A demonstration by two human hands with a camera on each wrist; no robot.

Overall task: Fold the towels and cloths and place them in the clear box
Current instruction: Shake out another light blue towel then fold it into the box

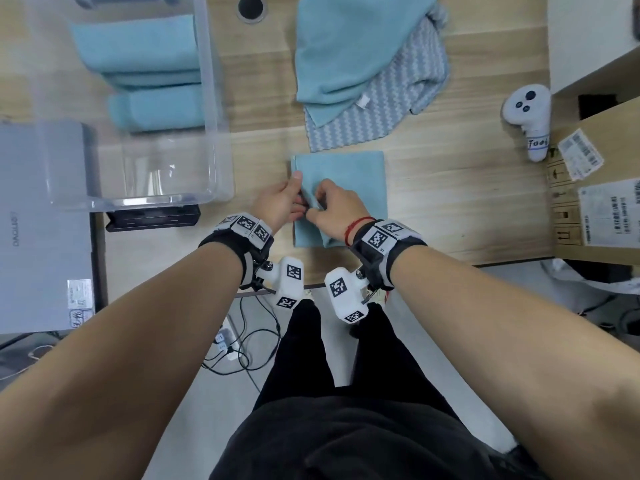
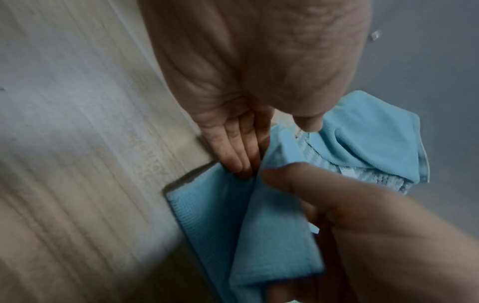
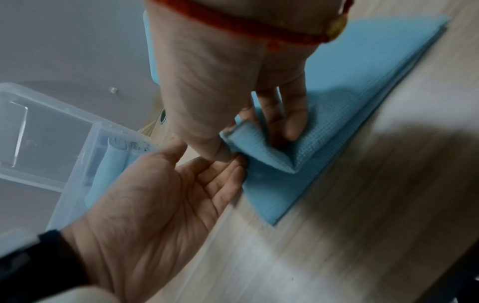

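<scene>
At the centre of the head view, your two hands meet over a blue waffle cloth [image 1: 346, 174] lying part-folded on the wooden tabletop [image 1: 450, 209]. Your right hand [image 1: 332, 209] holds a pinched grip on a raised flap of the cloth near its left edge, thumb and fingers curled around the fabric. Your left hand [image 1: 280, 202] shows a wide, flat grip, fingers straight and pressing the cloth's left edge down.

To fold well, you would likely keep the left fingers pinning that edge, carry the pinched flap straight across so the edges align, then smooth the crease before lifting.

The clear box [image 1: 211, 98] sits at the upper left of the head view, just left of the cloth; inside it at least two folded blue towels [image 1: 138, 43] are visible, perhaps three, the layers being hard to separate. At the upper centre lie two unfolded pieces: one plain blue towel [image 1: 346, 46] overlapping one grey zigzag-patterned cloth [image 1: 391, 105]. One white handheld controller [image 1: 528, 112] rests at the right, near one cardboard box [image 1: 595, 168].
</scene>
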